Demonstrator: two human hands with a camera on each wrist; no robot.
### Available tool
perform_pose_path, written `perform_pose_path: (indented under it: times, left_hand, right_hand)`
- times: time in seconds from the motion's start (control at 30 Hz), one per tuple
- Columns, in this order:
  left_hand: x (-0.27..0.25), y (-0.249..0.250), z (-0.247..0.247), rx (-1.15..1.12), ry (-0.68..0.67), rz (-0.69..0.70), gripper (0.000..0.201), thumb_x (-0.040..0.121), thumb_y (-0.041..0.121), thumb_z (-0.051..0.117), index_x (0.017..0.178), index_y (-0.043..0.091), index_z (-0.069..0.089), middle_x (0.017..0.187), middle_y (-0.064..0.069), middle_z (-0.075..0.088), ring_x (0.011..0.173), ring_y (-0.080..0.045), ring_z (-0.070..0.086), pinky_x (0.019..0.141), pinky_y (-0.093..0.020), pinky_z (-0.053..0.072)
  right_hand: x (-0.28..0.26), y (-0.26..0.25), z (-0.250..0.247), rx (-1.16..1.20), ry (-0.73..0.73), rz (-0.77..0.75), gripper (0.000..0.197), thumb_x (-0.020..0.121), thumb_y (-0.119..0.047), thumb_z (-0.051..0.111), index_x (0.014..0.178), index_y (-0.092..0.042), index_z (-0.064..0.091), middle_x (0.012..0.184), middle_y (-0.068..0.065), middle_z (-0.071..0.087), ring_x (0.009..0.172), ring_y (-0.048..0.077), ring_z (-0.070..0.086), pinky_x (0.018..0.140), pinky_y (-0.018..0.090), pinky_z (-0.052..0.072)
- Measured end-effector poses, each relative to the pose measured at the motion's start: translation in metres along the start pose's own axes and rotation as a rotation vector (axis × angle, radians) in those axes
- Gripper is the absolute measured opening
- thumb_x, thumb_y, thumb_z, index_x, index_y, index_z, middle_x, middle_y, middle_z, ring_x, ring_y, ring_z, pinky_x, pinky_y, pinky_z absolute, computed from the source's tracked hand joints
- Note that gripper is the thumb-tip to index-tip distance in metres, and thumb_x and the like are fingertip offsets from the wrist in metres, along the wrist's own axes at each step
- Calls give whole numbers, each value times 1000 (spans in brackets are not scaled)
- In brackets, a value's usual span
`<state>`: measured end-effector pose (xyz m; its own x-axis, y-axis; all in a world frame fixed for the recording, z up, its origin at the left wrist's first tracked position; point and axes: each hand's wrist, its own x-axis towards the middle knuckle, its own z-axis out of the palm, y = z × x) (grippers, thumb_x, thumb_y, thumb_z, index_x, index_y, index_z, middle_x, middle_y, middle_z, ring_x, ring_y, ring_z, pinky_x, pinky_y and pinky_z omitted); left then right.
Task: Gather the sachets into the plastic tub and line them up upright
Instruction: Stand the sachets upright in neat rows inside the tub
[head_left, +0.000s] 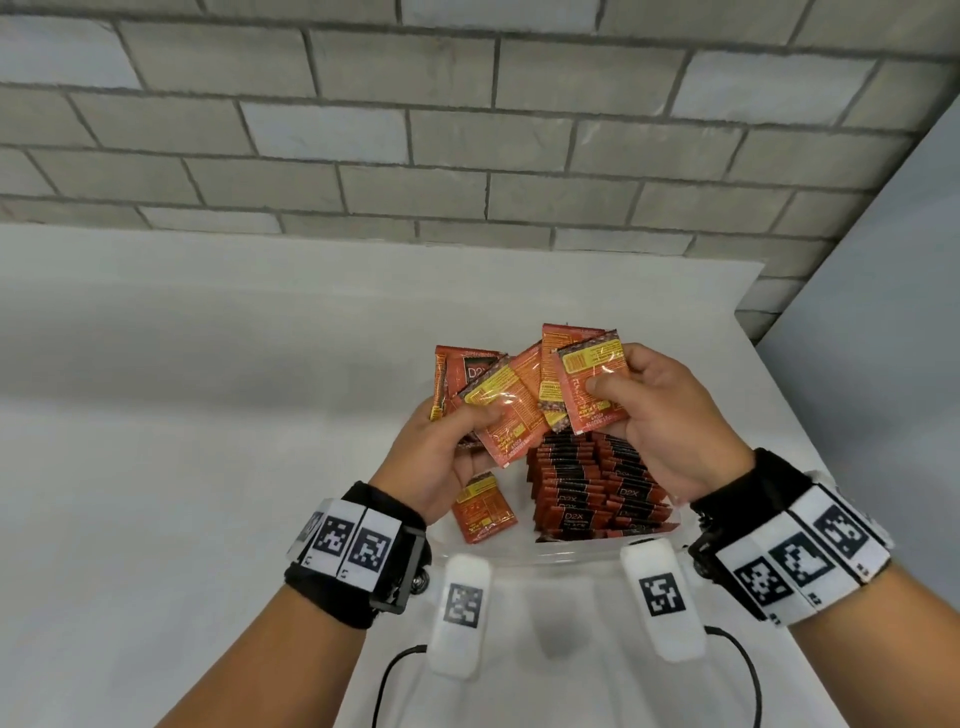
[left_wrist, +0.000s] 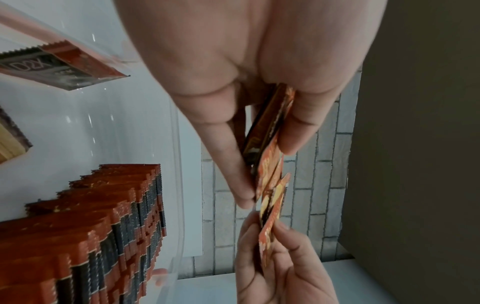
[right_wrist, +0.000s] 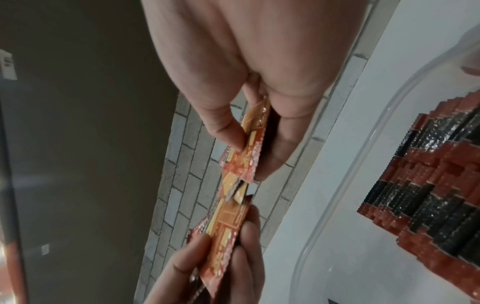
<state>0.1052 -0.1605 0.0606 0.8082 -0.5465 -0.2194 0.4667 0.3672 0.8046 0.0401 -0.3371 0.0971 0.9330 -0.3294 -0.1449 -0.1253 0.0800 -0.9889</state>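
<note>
Both hands hold a fan of red and yellow sachets (head_left: 524, 395) above the clear plastic tub (head_left: 561, 558). My left hand (head_left: 457, 441) pinches the left part of the fan (left_wrist: 270, 164) between thumb and fingers. My right hand (head_left: 639, 410) pinches the right sachets (right_wrist: 249, 156) the same way. Inside the tub, rows of red and black sachets (head_left: 592, 493) stand upright on the right side (left_wrist: 91, 236) (right_wrist: 428, 205). One loose sachet (head_left: 483, 506) lies flat on the tub floor under my left hand.
The tub stands on a white table (head_left: 208, 415) against a grey brick wall (head_left: 415, 130). Two white tagged blocks (head_left: 460, 613) (head_left: 662, 597) with black cables lie in front of the tub. A pale panel (head_left: 883, 312) rises at the right.
</note>
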Motion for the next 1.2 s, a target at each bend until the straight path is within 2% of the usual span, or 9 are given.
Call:
perform_pose_path:
  times: [0.13, 0.23, 0.37, 0.47, 0.63, 0.77, 0.87, 1.07, 1.2]
  left_hand:
    - [1, 1, 1, 106, -63, 19, 35, 71, 7, 65, 106, 8, 62, 96, -8, 74, 87, -23, 71, 65, -31, 59]
    - [2, -1, 2, 169, -60, 30, 45, 71, 12, 68, 114, 3, 60, 104, -12, 72, 95, -27, 70, 70, -34, 58]
    - [1, 1, 2, 68, -77, 9, 21, 90, 15, 53, 107, 6, 62, 101, -11, 72, 93, -27, 69, 73, -38, 59]
    - [0, 3, 1, -39, -71, -17, 21, 96, 5, 40, 101, 4, 61, 95, -15, 70, 83, -27, 70, 66, -37, 60]
    - [-4, 2, 3, 80, -99, 38, 21, 87, 3, 54, 107, 5, 59, 97, -9, 73, 88, -24, 71, 70, -31, 58]
    - [-4, 4, 1, 71, -109, 25, 20, 89, 6, 52, 109, 7, 58, 97, -10, 73, 89, -27, 71, 73, -35, 60]
    - [-3, 8, -2, 6, -66, -21, 19, 97, 3, 39, 106, 6, 55, 87, -12, 73, 78, -29, 71, 63, -35, 61]
    - [-4, 12, -4, 305, -142, -13, 12, 91, 11, 57, 102, 11, 62, 88, -15, 73, 68, -28, 72, 49, -24, 56]
    - [-2, 12, -5, 400, -183, -3, 29, 84, 36, 56, 102, 15, 65, 87, -14, 74, 65, -26, 71, 47, -24, 55]
  right_hand:
    - [-1, 0, 5, -89, -24, 42, 16, 90, 1, 55, 101, -11, 57, 93, 4, 70, 77, 16, 69, 68, 33, 58]
    - [-2, 0, 10, -137, -62, 64, 19, 90, -1, 56, 107, -10, 56, 94, 5, 70, 79, 17, 69, 72, 34, 58]
    - [-4, -2, 8, -92, -57, 54, 20, 91, 1, 54, 105, -13, 57, 91, 4, 71, 75, 14, 68, 66, 29, 56]
    - [-4, -1, 6, -27, -24, 55, 23, 91, 2, 52, 108, -13, 58, 98, 5, 69, 76, 13, 68, 64, 27, 54]
    - [-4, 2, 8, 31, -37, 114, 23, 92, 0, 52, 113, -9, 56, 105, 11, 69, 87, 22, 69, 74, 36, 57]
    - [-5, 2, 9, 8, -23, 94, 21, 91, 0, 53, 108, -12, 56, 101, 11, 70, 83, 21, 69, 76, 38, 57]
    - [-4, -1, 5, 3, 2, 65, 25, 91, 1, 52, 111, -13, 56, 100, 7, 69, 80, 16, 69, 72, 33, 56]
    - [-5, -8, 2, -120, -115, 94, 23, 91, 3, 50, 108, -8, 61, 97, 6, 69, 85, 17, 66, 79, 31, 56]
    - [-6, -8, 4, -180, -152, 99, 22, 89, 4, 53, 107, -8, 59, 99, 7, 69, 86, 18, 66, 78, 32, 53]
